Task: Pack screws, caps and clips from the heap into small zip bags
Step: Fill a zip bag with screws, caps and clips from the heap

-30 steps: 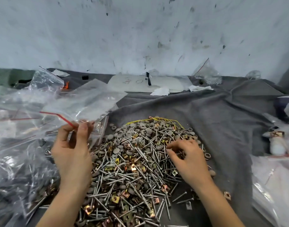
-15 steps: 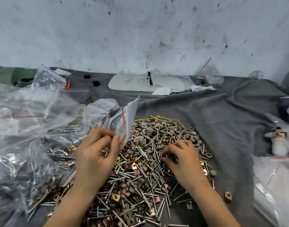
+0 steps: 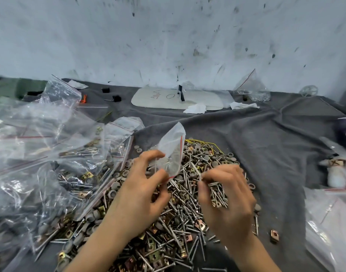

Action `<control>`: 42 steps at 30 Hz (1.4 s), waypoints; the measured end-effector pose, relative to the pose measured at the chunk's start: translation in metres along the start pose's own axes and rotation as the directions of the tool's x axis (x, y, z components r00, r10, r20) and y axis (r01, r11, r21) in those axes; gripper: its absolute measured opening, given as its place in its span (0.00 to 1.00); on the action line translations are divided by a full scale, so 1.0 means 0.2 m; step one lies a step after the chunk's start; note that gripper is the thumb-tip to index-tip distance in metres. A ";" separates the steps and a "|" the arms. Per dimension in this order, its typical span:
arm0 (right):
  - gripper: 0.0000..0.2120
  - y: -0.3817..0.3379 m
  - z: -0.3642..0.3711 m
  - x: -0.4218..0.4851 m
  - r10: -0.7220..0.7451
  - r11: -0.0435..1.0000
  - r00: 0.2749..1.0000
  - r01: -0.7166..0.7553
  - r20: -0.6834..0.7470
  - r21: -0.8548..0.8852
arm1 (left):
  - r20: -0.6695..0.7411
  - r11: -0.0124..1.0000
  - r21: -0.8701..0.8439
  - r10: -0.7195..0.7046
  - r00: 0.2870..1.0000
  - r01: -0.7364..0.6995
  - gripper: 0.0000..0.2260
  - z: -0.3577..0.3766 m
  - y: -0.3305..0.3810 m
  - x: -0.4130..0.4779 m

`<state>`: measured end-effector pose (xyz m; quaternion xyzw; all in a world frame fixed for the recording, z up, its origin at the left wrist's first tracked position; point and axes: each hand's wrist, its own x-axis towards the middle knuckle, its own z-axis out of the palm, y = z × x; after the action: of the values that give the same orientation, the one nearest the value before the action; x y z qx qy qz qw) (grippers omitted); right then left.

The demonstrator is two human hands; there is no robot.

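Zip bag (image 3: 172, 152) pinched in left hand (image 3: 140, 195) grip; right hand (image 3: 230, 207) clutches screws (image 3: 217, 194), blurred; heap (image 3: 180, 222) partly hidden

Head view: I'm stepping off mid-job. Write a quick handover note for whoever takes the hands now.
Left hand: pinches a small zip bag upright over the heap; what's in it is unclear.
Right hand: grips a bunch of screws just right of the bag.
Filled bags lie piled at the left on the grey cloth.
Left to do: drop the bunch in, likely seal, then go on; the heap is large.
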<state>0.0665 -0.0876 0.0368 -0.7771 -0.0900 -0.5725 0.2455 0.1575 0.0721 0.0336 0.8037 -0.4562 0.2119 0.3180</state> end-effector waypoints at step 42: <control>0.02 -0.01 0.03 -0.03 -0.009 0.976 0.996 -0.011 -0.091 -0.217 | -0.080 1.000 -0.022 -0.002 0.997 0.000 0.09 0.06 0.10 -0.02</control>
<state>0.0683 -0.0830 0.0311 -0.7723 -0.0153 -0.6138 0.1632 0.1394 0.0593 0.0294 0.7912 -0.4450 0.2387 0.3449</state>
